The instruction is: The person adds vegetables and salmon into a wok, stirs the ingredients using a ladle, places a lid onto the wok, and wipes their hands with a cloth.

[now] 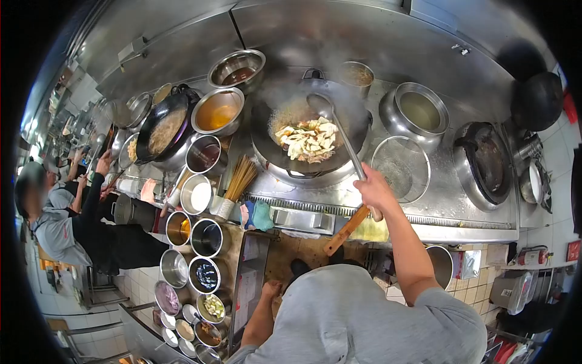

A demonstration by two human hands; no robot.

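Note:
My right hand (377, 189) is wrapped round the handle of a long metal ladle (344, 133). The ladle's bowl is over the far side of a large wok (262, 134), above the food. Pale sliced pieces (308, 143) with some brown bits are heaped in the wok, and steam rises from it. Just under my right hand lies a wooden handle (347, 232), which seems to belong to the round mesh strainer (400, 168) on the counter. My left hand (272, 289) hangs low beside my body, its fingers curled closed, with nothing seen in it.
Left of the wok stand a bowl of amber liquid (218, 116), a bamboo brush (241, 179) and several seasoning pots (206, 236). A pot of liquid (418, 112) and another wok (485, 164) are to the right. Co-workers (66, 233) stand at the far left.

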